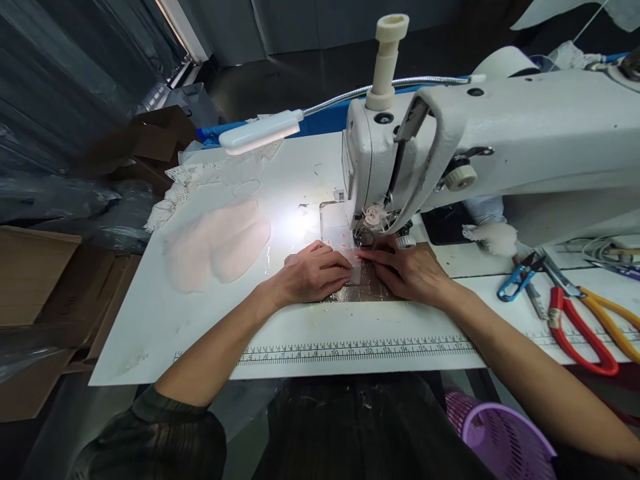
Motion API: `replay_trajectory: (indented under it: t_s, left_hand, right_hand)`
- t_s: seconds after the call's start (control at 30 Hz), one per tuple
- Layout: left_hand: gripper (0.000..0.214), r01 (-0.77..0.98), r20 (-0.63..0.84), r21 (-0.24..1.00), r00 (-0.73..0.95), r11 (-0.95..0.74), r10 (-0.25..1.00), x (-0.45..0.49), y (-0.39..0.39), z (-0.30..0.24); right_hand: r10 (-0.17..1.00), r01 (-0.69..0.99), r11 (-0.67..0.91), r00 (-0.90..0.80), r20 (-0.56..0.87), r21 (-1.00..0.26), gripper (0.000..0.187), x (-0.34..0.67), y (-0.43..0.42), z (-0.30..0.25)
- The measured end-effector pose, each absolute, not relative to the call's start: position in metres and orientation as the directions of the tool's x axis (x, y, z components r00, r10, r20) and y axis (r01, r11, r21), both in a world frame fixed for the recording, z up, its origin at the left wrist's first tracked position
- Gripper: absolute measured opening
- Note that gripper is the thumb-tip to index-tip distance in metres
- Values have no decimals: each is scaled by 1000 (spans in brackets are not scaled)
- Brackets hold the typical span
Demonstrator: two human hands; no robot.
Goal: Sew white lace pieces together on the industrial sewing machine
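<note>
A white sewing machine (360, 160) stands at the right, its needle area (364, 237) over a small piece of sheer pale fabric with pink spots (356, 272). My left hand (317, 272) is closed, its bent fingers together on the left edge of this fabric. From the other side, my right hand (407, 270) pinches the fabric's right edge just in front of the presser foot. Both thumbs are partly hidden. A small pink fabric flower (374, 215) is attached to the machine head. Under the fabric lies a shiny brownish plate (367, 292).
Pale pink fabric pieces (235, 243) and white lace (175, 193) lie on the table's left. At right are blue thread snips (520, 277), red-handled scissors (563, 320) and yellow-handled scissors (607, 317). A lamp (263, 130) hangs behind; a purple basket (500, 427) stands below.
</note>
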State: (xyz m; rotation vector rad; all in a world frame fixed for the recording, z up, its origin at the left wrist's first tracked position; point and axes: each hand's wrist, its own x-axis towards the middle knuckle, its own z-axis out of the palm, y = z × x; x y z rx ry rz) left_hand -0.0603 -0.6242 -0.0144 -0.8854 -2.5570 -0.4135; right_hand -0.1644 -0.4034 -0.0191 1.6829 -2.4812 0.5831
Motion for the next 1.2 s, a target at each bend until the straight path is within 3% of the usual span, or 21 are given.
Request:
replay_trajectory:
  t_s: [0.37, 0.67, 1.07, 1.2]
  left_hand:
    - [13, 649, 446, 107, -708, 753, 547, -59, -623, -13]
    - [21, 696, 231, 171, -716, 697, 658, -64, -626, 5]
    - [28, 654, 286, 133, -745, 745, 603, -61, -624, 0]
    - [33, 623, 280, 76, -763, 778, 583, -62, -623, -3]
  right_hand:
    - [-885, -921, 337, -381, 267, -197, 39, -162, -406, -17]
    - [-916, -940, 306, -333, 222, -151, 38, -160, -405, -13]
    - [-890, -896, 444, -440, 116, 11, 42, -153, -414, -11]
    - [-889, -899, 437, -435, 142, -20, 42, -152, -413, -11]
